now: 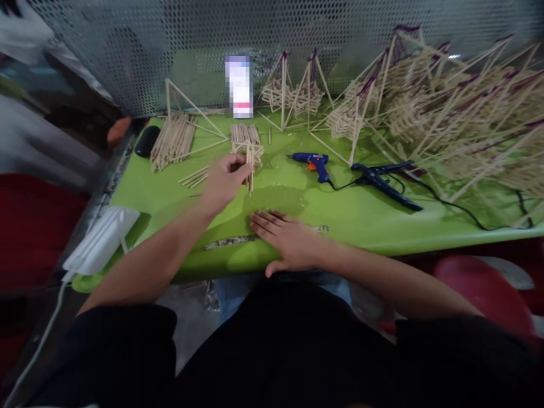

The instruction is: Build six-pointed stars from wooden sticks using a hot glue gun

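Observation:
My left hand [228,177] pinches a few thin wooden sticks [251,178], held near a short stack of sticks [245,136] on the green tabletop. Several loose sticks [194,177] lie just left of that hand. My right hand [289,237] rests flat on the table near its front edge, fingers stretched out and nothing in them. Under its palm runs a worn, speckled strip [229,242]. Beyond it lies a blue hot glue gun [312,161] with an orange trigger, and a black clamp-like tool [389,181] sits to its right.
Stick-built frames with purple tips [463,107] crowd the right side. A larger stick bundle [173,139] and a black object [148,141] are at the back left. A lit phone [240,88] leans against the perforated metal panel [195,34]. A white power strip [102,241] hangs at the left edge.

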Available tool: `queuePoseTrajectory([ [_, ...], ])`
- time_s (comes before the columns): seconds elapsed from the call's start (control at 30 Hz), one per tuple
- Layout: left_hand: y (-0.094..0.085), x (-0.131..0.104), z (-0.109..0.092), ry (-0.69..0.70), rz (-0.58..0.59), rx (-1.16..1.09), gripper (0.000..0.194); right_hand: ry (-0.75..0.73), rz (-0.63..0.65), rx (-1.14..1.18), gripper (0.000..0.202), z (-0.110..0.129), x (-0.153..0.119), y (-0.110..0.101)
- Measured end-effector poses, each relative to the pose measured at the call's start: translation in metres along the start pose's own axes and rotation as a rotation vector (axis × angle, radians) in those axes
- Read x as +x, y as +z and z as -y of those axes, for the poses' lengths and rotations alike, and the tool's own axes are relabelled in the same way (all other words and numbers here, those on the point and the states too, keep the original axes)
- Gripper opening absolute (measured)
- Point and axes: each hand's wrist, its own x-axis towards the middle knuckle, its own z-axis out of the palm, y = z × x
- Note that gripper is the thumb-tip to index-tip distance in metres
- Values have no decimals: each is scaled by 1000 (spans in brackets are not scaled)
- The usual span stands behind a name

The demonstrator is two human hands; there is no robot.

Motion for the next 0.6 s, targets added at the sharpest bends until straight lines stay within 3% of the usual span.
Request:
queuePoseTrajectory([
  [0.1, -6, 7, 8, -64, -16, -14, 17, 114, -20, -46, 130, -6, -19, 2],
  [0.33, 0, 3, 13, -107, 23, -23, 9, 408, -70, -193, 131, -26, -131, -3],
  [0.5, 6, 0, 12, -121, 70, 16, 8, 885, -180, -311, 111, -19, -221, -7],
  [0.6, 11, 1, 13, -124, 80, 18, 7, 1102, -314, -371, 90, -11, -242, -11],
])
